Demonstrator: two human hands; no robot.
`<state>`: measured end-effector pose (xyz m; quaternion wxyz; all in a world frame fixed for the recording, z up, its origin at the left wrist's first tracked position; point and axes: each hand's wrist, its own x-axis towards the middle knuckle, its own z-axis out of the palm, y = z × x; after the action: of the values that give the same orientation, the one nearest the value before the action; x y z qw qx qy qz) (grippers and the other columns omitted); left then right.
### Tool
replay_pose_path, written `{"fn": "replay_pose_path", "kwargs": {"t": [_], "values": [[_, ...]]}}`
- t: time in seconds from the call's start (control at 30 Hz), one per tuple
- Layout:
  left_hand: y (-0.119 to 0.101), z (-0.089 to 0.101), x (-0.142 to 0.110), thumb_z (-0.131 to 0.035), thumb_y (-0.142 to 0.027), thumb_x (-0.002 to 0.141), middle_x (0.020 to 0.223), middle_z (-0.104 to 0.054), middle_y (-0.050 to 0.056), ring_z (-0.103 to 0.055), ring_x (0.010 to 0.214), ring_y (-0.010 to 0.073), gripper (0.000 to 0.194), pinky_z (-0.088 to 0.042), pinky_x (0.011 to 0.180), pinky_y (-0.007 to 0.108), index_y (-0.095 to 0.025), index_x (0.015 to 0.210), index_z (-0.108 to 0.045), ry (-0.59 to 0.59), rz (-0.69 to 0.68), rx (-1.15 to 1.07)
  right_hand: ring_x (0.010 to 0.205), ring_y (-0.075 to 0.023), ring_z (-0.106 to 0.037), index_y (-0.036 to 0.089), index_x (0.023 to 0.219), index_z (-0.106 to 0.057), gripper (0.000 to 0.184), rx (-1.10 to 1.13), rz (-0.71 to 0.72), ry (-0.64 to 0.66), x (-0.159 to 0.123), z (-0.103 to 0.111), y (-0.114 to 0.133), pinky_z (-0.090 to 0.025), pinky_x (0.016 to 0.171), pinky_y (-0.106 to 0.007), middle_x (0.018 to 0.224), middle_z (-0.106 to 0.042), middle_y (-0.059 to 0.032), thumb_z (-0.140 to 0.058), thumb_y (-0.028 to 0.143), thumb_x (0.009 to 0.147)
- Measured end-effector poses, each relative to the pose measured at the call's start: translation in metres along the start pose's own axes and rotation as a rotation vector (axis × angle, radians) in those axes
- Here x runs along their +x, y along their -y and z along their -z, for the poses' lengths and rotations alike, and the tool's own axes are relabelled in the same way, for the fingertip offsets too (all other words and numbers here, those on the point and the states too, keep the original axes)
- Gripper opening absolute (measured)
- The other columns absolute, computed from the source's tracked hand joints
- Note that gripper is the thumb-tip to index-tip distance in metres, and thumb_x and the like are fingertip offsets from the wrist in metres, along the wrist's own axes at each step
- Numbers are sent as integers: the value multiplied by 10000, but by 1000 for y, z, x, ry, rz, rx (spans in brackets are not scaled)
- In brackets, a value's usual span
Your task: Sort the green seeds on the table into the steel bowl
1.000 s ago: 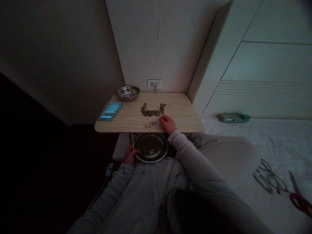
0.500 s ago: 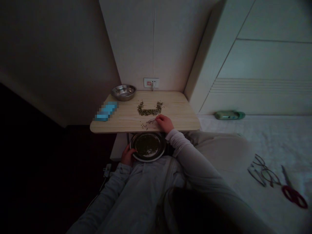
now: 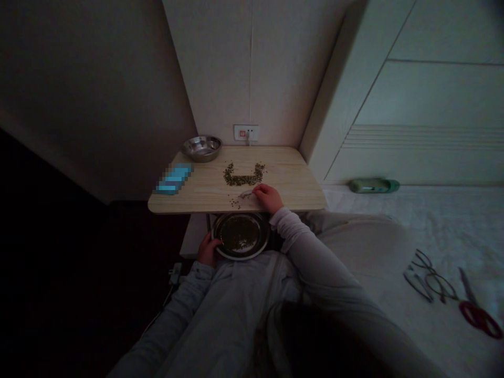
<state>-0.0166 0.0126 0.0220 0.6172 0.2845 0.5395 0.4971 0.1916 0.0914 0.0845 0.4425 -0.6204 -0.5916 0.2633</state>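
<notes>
My left hand (image 3: pixel 207 251) grips the left rim of a round metal dish (image 3: pixel 258 252), which sits at my lap under the table's front edge. Small dark green beans or seeds (image 3: pixel 238 231) cover much of its bottom. Over the front of the wooden table, my right hand (image 3: pixel 268 197) is closed in a pinch. At its fingertips is something thin and pale that I cannot make out, beside a few loose grains (image 3: pixel 234 201). Just beyond lies a larger U-shaped spread of green grains (image 3: pixel 242 180).
An empty-looking steel bowl (image 3: pixel 202 149) stands at the table's (image 3: pixel 287 168) back left, near a blurred blue item (image 3: pixel 174 179). A wall socket (image 3: pixel 246 133) holds a plug. On the bed to the right lie a green bottle (image 3: pixel 374 185), eyeglasses (image 3: pixel 431 278) and red-handled scissors (image 3: pixel 480 319).
The whole view has shifted slightly. My right hand stays pinched at the same spot on the table, and my left hand still holds the dish.
</notes>
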Motion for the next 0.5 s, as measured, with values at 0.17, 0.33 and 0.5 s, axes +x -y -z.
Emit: {"fn": "replay_pose_path", "kwargs": {"t": [0.17, 0.33, 0.5], "values": [[3, 1, 3, -575, -175, 456, 487, -538, -51, -408, 326, 95, 538, -255, 273, 205, -152, 993, -590, -30, 6, -6, 614, -118, -487, 176, 706, -606, 190, -49, 18, 8, -2, 1, 2, -365, 614, -246, 601, -546, 21, -461, 296, 685], [3, 0, 3, -574, -163, 452, 511, -563, -47, -433, 352, 96, 551, -276, 294, 203, -159, 1003, -599, -25, -6, -29, 614, -119, -482, 180, 713, -611, 193, -62, 21, 40, -3, 2, 3, -366, 616, -245, 605, -551, 21, -452, 283, 676], [4, 1, 2, -585, -155, 455, 506, -558, -52, -437, 368, 95, 579, -296, 320, 205, -158, 1034, -593, 4, -25, -60, 594, -114, -474, 177, 712, -612, 195, -53, 22, 81, -3, 3, 3, -354, 595, -242, 595, -548, 24, -448, 274, 667]]}}
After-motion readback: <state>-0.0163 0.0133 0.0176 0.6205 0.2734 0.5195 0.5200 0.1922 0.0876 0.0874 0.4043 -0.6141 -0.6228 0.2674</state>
